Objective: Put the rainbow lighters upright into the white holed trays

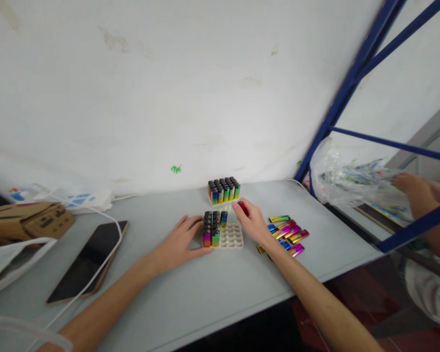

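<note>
Strip, perhaps plastic — lighters, table, scuffed wall.

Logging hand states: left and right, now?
Left hand: open, curved around the left side of the tray.
Right hand: closed, holding a red lighter.

1 head-worn camera looks forward and down across the tabletop from its near edge at close range, facing the wall that rises beyond the far edge.

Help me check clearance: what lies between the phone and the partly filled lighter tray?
The head view shows the left hand between the phone and tray, with gray tabletop between hand and phone.
</note>
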The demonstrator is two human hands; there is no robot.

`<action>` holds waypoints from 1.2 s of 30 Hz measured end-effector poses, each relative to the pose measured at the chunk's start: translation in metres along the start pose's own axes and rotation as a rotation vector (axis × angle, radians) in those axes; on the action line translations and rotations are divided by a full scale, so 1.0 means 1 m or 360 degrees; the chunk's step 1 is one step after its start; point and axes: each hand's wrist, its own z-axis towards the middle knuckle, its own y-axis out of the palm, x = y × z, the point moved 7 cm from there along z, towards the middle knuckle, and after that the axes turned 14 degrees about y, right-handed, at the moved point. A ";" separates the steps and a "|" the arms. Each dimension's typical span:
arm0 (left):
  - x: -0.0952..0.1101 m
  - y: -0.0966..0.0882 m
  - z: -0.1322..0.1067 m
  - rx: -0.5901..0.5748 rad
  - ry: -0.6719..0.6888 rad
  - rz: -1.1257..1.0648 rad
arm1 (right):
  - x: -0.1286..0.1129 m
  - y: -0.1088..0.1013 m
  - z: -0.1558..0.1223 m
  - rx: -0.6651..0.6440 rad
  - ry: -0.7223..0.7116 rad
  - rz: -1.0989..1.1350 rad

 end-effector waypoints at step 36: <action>-0.008 0.008 0.000 0.0002 -0.0017 0.0024 | 0.062 -0.127 0.008 -0.0199 -0.0091 -0.0798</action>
